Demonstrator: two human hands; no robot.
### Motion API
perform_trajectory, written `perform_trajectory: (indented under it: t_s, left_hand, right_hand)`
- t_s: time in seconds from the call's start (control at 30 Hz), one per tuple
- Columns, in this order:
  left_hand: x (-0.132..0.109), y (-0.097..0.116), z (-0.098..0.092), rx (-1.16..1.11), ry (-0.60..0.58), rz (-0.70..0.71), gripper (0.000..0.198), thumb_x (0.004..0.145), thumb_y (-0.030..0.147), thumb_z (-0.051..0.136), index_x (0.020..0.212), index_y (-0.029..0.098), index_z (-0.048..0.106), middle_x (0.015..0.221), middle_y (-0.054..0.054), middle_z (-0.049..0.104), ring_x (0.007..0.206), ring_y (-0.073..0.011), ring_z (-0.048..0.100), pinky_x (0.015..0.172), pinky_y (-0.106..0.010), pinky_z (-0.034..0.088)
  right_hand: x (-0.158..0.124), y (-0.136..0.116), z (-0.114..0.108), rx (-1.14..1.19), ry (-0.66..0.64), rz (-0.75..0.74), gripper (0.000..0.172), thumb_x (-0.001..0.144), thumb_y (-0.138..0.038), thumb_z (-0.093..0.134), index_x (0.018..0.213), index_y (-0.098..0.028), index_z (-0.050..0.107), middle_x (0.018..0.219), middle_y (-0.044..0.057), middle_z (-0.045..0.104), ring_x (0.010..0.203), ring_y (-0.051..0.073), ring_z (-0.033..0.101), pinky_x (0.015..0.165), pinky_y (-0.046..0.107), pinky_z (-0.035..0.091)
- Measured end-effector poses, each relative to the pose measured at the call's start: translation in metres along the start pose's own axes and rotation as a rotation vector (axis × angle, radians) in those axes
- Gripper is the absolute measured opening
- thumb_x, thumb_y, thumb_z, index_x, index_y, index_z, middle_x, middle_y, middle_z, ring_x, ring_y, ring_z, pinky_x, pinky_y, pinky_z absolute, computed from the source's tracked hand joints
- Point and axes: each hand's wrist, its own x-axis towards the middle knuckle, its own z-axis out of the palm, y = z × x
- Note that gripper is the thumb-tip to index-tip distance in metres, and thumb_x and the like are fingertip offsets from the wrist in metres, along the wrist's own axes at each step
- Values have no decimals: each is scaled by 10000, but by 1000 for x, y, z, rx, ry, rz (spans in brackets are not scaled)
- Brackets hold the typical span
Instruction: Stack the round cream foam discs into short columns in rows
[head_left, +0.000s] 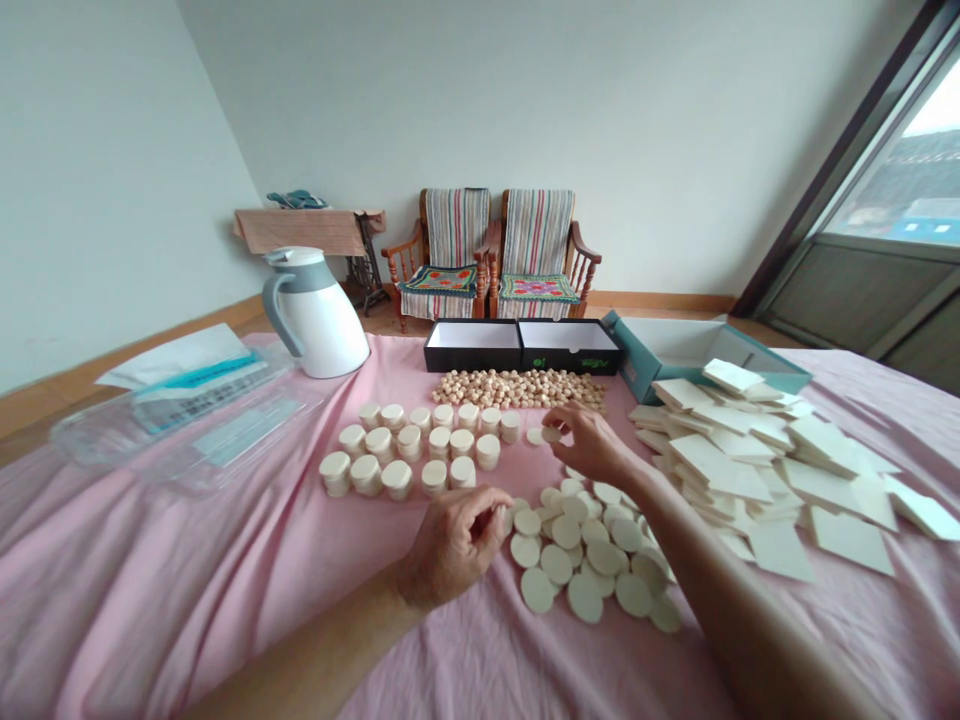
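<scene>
My right hand (592, 442) pinches a pale round wooden disc (552, 434). Another disc (534, 437) lies on the cloth just left of it. At the left edge of a loose heap of discs (604, 557), my left hand (459, 545) is closed, with thumb and fingertips on a disc (508, 520) that is partly hidden. Short stacks of discs (409, 440) stand in three rows to the left, the back row ending near my right hand. Behind them spreads a band of small light wooden pieces (517, 387).
A black two-part box (474, 357) and a blue-grey box (645, 372) stand at the back. Square wooden boards (720, 465) are heaped at right. A white jug (330, 325) and clear plastic packaging (217, 425) are at left, all on pink cloth (247, 600).
</scene>
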Motion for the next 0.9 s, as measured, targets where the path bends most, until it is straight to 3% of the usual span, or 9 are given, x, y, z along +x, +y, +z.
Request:
perform_trajectory:
  t_s: [0.17,0.33,0.7,0.8,0.9]
  left_hand:
    - [0,0,0,8,8,4,182,850,165,458,867,158,639,671,-11,657,546,-91,557,558,-182,428]
    - [0,0,0,2,15,17,181,848,158,454,854,154,635,655,-8,650,539,-90,556,562,-182,431]
    - [0,0,0,-2,3,4,176,846,163,458,852,156,633,668,-10,656,533,-90,548,542,-182,416]
    - [0,-1,0,4,4,-1,171,848,168,465,854,157,635,657,-5,649,527,-87,540,542,-181,412]
    - [-1,-1,0,12,-2,-5,175,854,172,461,862,159,635,657,-3,644,531,-88,537,547,-183,411]
  right_hand:
    - [12,-3,22,41,18,-48,335,650,-70,505,964,-148,593,958,68,579,908,164,525,789,249,388]
    - [14,4,26,78,25,-76,418,648,-56,507,1055,-134,570,1032,87,582,966,172,523,842,267,389]
    - [16,-2,37,64,43,-10,322,703,-103,516,1017,-132,580,985,90,619,895,160,544,796,260,402]
    - [14,-1,31,110,38,-28,349,697,-106,518,1040,-135,576,994,81,628,884,151,559,784,251,413]
    - [7,6,10,135,30,-11,311,683,-111,524,982,-136,604,932,61,651,804,138,580,735,235,424]
